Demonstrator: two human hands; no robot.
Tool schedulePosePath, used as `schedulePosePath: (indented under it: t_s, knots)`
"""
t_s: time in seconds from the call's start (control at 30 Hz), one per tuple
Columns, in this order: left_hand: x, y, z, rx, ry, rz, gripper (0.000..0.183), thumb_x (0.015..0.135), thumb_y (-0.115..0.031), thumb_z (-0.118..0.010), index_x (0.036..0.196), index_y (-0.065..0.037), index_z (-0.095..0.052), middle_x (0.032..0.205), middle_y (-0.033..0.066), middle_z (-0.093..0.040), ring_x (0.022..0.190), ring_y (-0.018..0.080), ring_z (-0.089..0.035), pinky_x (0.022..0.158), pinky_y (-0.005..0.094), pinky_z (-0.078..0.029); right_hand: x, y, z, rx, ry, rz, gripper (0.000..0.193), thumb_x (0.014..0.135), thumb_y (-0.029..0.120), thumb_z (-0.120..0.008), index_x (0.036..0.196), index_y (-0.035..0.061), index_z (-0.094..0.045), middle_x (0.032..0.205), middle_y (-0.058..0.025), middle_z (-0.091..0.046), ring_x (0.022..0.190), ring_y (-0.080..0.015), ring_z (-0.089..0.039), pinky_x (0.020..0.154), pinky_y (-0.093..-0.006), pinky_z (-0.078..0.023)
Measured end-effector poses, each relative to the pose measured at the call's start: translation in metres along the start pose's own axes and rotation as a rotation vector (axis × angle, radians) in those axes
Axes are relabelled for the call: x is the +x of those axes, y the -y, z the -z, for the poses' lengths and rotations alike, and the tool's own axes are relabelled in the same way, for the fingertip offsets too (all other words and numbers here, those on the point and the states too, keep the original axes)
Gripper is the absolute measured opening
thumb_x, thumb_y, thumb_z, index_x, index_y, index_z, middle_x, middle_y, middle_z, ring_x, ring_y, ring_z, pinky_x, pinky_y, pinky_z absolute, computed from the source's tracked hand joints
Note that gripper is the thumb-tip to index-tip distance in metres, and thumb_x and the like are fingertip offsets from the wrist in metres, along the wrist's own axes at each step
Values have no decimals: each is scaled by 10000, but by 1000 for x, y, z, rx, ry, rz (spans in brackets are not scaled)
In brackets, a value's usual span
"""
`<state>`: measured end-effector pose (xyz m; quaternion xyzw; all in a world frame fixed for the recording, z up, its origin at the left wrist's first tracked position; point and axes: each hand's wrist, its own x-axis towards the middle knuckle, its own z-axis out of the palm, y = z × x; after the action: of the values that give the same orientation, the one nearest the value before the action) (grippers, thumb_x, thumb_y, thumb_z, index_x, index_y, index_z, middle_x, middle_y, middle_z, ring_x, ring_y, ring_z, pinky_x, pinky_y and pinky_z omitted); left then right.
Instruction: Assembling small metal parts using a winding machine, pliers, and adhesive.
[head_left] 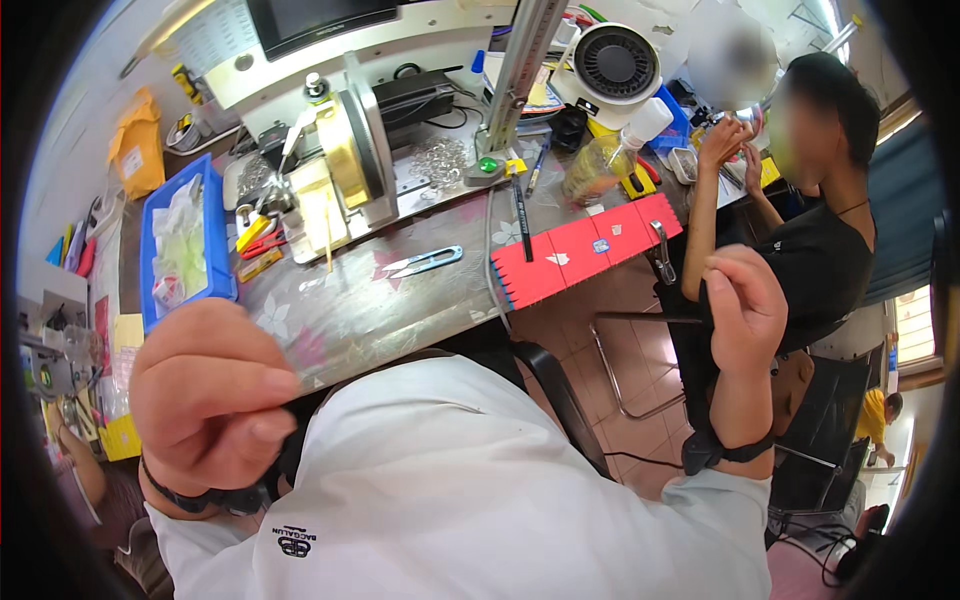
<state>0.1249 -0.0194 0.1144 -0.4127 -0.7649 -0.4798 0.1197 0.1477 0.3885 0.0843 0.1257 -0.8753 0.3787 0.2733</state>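
My left hand [208, 392] is raised at the near left, in front of the table's edge and close to a blue tray [218, 255]. Its fingers are curled, with thumb and forefinger pinched together. On the far right, my right hand [748, 308] is held up beside a seated person, its fingers also drawn into a pinch. Whatever either pinch may hold is too fine to make out. Between the hands, blue-handled thread snips [432, 260] lie on the table, and a red board [585, 247] with a notched end lies along its edge.
A machine with a gold-coloured wheel [342, 150] stands at the back left, near a pile of small metal pieces [440, 160]. A metal post [522, 75], a plastic bottle [600, 165] and a white fan [615, 62] stand farther right. A chair armrest [560, 395] is beside me.
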Motion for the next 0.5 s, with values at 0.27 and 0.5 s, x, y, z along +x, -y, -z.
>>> schedulePosePath:
  t_s: [0.27, 0.5]
  knots:
    - [35, 1, -99, 79, 148, -155, 469, 745, -179, -766, 1145, -22, -577, 1101, 179, -590, 921, 317, -608, 766, 378, -506, 130, 86, -134, 45, 1, 380, 178, 823, 213, -594, 805, 53, -669, 772, -101, -651, 747, -300, -613, 682, -368, -488]
    - [27, -13, -107, 248, 116, -263, 592, 743, -233, -768, 1242, -25, -527, 1270, 217, -520, 1056, 361, -573, 850, 394, -479, 150, 97, -143, 195, -114, 9, 303, 828, 278, -610, 914, -4, -677, 741, -81, -674, 694, -152, -628, 681, -288, -486]
